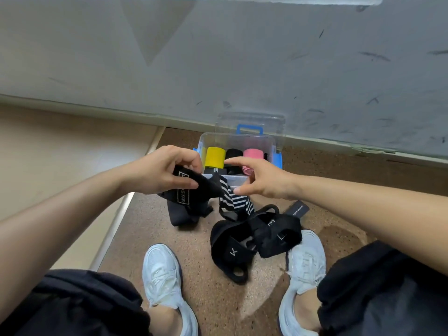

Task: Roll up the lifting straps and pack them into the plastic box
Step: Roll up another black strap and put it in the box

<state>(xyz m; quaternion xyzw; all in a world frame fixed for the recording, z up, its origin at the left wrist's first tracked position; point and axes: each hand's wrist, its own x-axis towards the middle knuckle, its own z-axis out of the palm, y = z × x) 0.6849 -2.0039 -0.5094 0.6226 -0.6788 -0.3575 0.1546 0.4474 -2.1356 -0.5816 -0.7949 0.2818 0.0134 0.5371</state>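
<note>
Below your grip: loose black straps heaped on the speckled floor, between your white shoes.
Your left hand: thumb and fingers pinch the held strap at its black end, which is printed with white lettering.
Right of the pinch: the strap turns to black-and-white stripes and sags.
Your right hand: unclenched, fingers straight, thumb tip by the stripes.
Beyond your grip: clear plastic box with a blue handle, holding a yellow roll, black roll and pink roll side by side.

Loose black straps near clear box
</note>
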